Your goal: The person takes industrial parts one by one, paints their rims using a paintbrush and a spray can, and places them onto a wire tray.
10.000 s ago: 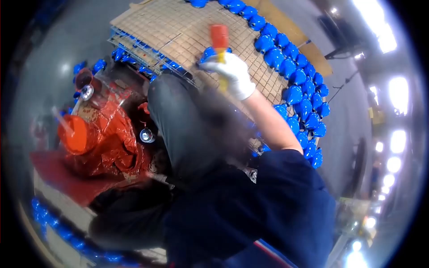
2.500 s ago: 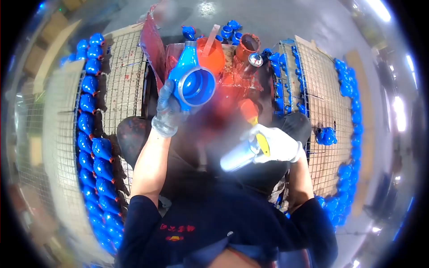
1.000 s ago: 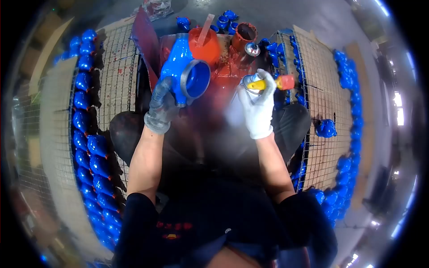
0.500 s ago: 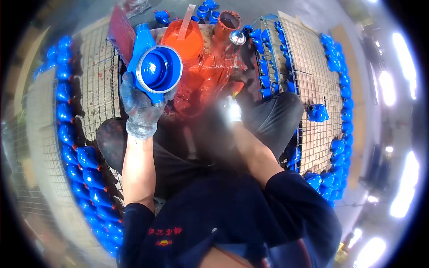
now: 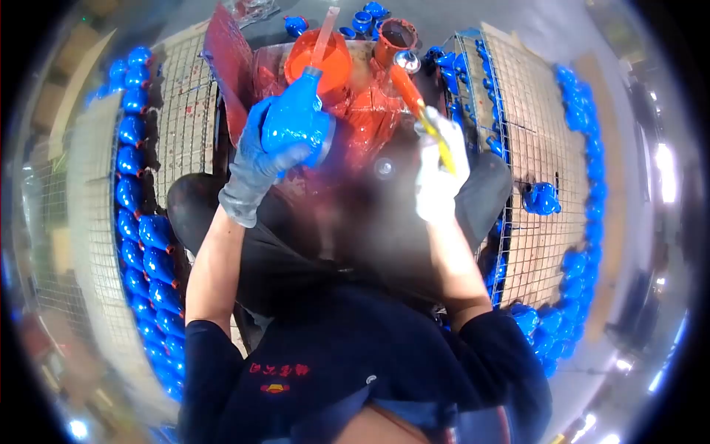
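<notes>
My left hand, in a grey paint-stained glove, is wrapped round a glossy blue water meter housing. One pipe end of the housing points up and away, and its round opening now faces right, mostly hidden. My right hand, in a white glove, grips a paintbrush by its yellow handle. The orange-coated end of the brush points up, apart from the housing. Beyond the housing sits a tub of orange-red paint with a flat stick standing in it.
A red-stained can stands right of the tub. Rows of blue housings line the left rack and right rack. A single blue housing rests on the right mesh. A reddish board leans at the left.
My left hand has turned the housing so its opening no longer faces me. The paintbrush in my right hand has come up and right, with its orange end pointing away.
</notes>
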`<state>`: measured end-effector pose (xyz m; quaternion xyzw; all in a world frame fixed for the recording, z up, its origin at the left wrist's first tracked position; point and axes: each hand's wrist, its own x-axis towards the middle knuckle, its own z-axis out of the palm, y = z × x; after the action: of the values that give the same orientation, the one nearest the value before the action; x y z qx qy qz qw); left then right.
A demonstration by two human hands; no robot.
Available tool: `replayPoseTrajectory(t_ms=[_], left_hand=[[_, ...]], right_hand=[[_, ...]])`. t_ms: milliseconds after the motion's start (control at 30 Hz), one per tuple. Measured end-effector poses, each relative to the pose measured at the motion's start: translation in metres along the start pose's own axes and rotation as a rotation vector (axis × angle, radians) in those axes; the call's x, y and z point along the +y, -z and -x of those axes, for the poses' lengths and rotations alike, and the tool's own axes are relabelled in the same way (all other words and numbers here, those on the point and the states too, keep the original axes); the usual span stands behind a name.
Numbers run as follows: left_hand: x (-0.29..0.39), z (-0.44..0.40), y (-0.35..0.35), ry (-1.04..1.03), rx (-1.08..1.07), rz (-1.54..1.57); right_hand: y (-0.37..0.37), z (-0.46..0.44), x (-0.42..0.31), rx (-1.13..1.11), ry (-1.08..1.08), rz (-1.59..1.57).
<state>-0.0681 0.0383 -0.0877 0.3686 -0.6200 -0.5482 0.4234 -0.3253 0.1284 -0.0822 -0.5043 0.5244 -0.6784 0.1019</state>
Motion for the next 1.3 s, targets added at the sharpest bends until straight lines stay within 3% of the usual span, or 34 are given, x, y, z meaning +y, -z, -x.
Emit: replayPoseTrajectory(t_ms=[33,67,200,233,267,300,367,400,567,667,767,833,967,1000,1100,1133,1167,1233,1300], left_hand=[[-0.001,0.005,-0.002,-0.167,0.021,-0.239],[-0.002,0.011,-0.005,-0.331,0.039,-0.478],[0.037,0.041,-0.018,-0.446,-0.008,-0.864],[0.048,0.051,-0.020,-0.390,-0.045,-0.971],[0.050,0.055,-0.023,-0.451,-0.044,-1.044],[0.051,0.060,-0.026,-0.515,-0.046,-1.116],[0.059,0.067,-0.031,-0.555,-0.092,-1.171],[0.062,0.071,-0.031,-0.562,-0.114,-1.197],[0.064,0.078,-0.036,-0.591,-0.166,-1.218],[0.064,0.081,-0.039,-0.483,-0.144,-1.067],[0.064,0.083,-0.035,-0.332,-0.149,-0.844],[0.054,0.085,-0.027,-0.280,-0.149,-0.661],[0.036,0.093,-0.008,0.113,-0.125,-0.114],[0.046,0.094,-0.011,0.290,-0.132,0.158],[0.044,0.098,-0.007,0.382,-0.148,0.547],[0.055,0.101,-0.017,0.411,-0.101,0.682],[0.055,0.109,-0.022,0.493,0.081,0.848],[0.025,0.109,-0.020,0.595,-0.139,1.357],[0.023,0.097,-0.040,0.541,-0.431,1.780]], right_hand=[[0.003,-0.008,-0.008,0.033,-0.130,-0.226],[0.015,-0.016,-0.017,-0.053,-0.276,-0.245],[0.024,-0.053,-0.042,-0.298,-0.247,-0.259],[0.025,-0.062,-0.052,-0.378,-0.267,-0.313],[0.025,-0.068,-0.063,-0.464,-0.274,-0.159],[0.023,-0.074,-0.060,-0.561,-0.115,-0.012],[0.016,-0.084,-0.070,-0.716,-0.307,-0.090],[0.016,-0.095,-0.091,-0.865,-0.369,0.122],[0.014,-0.103,-0.113,-1.028,-0.485,0.241],[0.024,-0.095,-0.115,-1.033,-0.511,0.131],[0.025,-0.086,-0.114,-0.961,-0.364,0.108],[0.028,-0.059,-0.078,-0.841,0.073,0.091],[0.025,-0.042,-0.072,-0.716,-0.157,-0.271],[0.027,-0.042,-0.067,-0.723,-0.134,-0.305],[0.025,-0.038,-0.050,-0.690,-0.122,-0.412],[0.023,-0.035,-0.043,-0.664,-0.163,-0.509],[0.018,-0.031,-0.032,-0.646,-0.121,-0.527],[0.010,-0.022,-0.006,-0.612,-0.037,-0.557],[-0.005,0.000,0.007,-0.476,-0.311,-0.852]])
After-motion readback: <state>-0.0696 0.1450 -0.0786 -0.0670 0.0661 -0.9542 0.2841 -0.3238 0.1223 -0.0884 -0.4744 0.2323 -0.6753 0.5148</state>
